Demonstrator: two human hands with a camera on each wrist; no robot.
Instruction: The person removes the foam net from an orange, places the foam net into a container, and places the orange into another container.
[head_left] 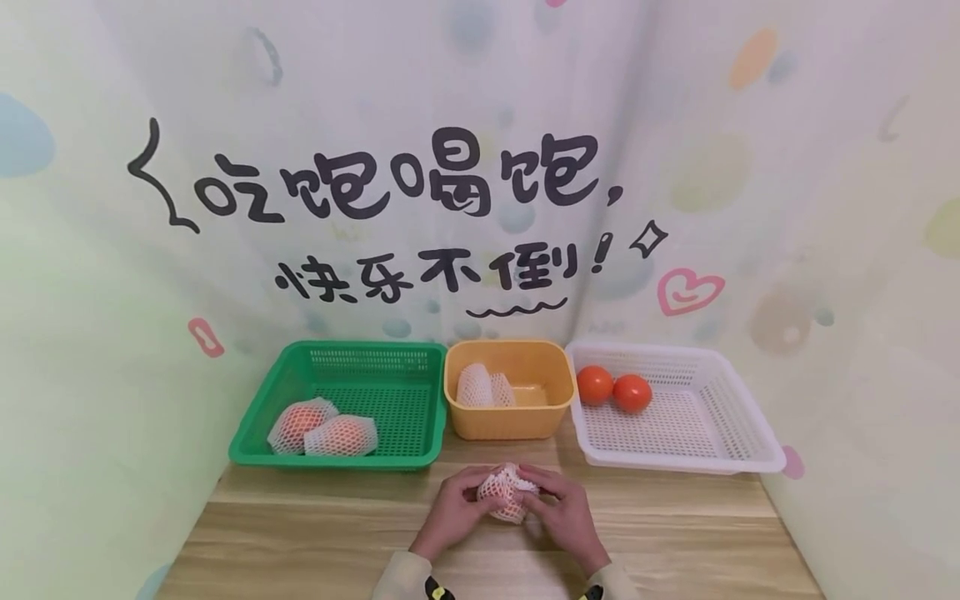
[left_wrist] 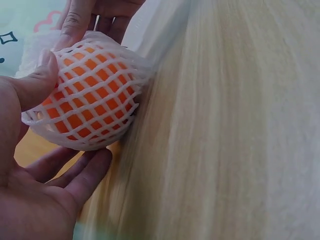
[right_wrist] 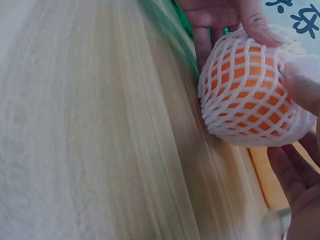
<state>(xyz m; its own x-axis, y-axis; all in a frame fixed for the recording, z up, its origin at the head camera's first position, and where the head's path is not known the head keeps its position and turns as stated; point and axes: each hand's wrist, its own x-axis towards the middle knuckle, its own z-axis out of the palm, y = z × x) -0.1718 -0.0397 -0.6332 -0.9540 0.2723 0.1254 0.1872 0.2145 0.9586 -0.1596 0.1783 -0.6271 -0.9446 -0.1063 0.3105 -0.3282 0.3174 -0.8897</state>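
Observation:
Between both hands, low over the wooden tabletop, is a tomato [head_left: 502,497] in a white foam net sleeve. The left hand [head_left: 456,507] holds it from the left, thumb on the near side and fingers curved round it. From the other side the right hand [head_left: 564,507] grips it with thumb and fingers. In the left wrist view, orange-red skin shows through the mesh of the netted tomato [left_wrist: 87,95], and loose netting bunches beside the thumbs. The right wrist view shows the sleeve [right_wrist: 245,95] covering most of the fruit.
A green basket [head_left: 255,437] at the left holds two netted tomatoes [head_left: 341,436]. The yellow bin [head_left: 510,423] in the middle contains white foam nets [head_left: 475,387]. Two bare tomatoes [head_left: 632,392] lie in the white basket [head_left: 678,433] at the right. Behind stands a printed curtain [head_left: 450,83].

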